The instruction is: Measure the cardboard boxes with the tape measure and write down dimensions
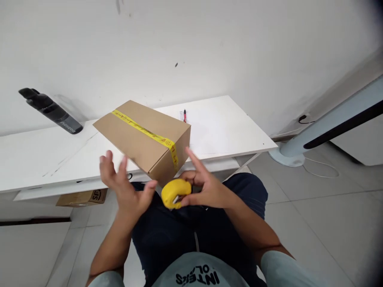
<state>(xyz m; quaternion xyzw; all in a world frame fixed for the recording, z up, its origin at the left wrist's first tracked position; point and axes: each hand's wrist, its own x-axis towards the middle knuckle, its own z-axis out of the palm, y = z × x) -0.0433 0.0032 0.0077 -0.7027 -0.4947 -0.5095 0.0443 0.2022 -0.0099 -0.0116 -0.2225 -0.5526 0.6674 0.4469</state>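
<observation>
A closed brown cardboard box rests on the white table, its near end jutting past the front edge. Yellow printed tape runs along its top and folds down over the near end. My right hand grips a yellow tape roll below that end, with the index finger stretched toward the box's right corner. A small pale piece shows at the roll's near side, too blurred to name. My left hand is held to the left of the box's near end, fingers spread, with nothing in it.
On the white table lie a red and black pen and, at left, a dark bottle. Another cardboard box sits beneath. A pale column-shaped appliance with a cord stands on the floor at right.
</observation>
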